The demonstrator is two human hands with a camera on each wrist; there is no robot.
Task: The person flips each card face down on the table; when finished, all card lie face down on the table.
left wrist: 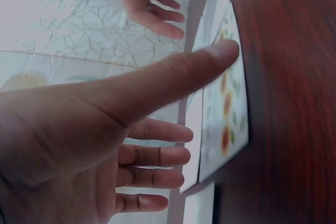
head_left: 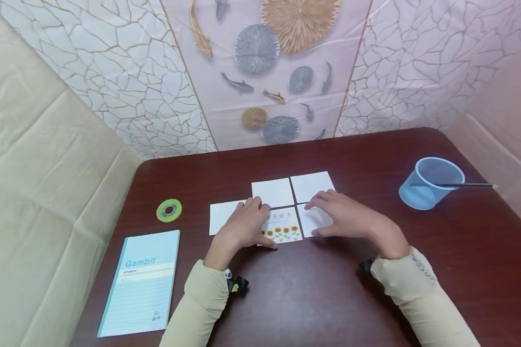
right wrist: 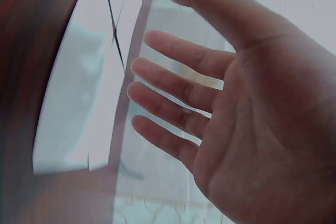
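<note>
A card printed with sunflowers and Chinese characters [head_left: 286,226] lies on the table. My left hand [head_left: 242,225] is over its left edge with relaxed, spread fingers; in the left wrist view the thumb [left wrist: 223,53] overlaps the printed card. To its right lies a blank white card [head_left: 309,222], partly covered by my right hand [head_left: 347,216]. The right fingers [right wrist: 173,87] are parted and loosely bent, with nothing between them and the thumb. Behind are two more white cards, one at the back left [head_left: 271,193] and one at the back right [head_left: 313,186]. Another white card [head_left: 222,217] lies beyond my left hand.
On the left are a blue notebook [head_left: 143,289] and a roll of tape in a green-yellow ring [head_left: 169,210]. A light-blue mesh pen cup [head_left: 425,188] stands at the right, with a dark pencil [head_left: 473,185] sticking out past its rim. A patterned cloth [head_left: 260,96] hangs behind the table.
</note>
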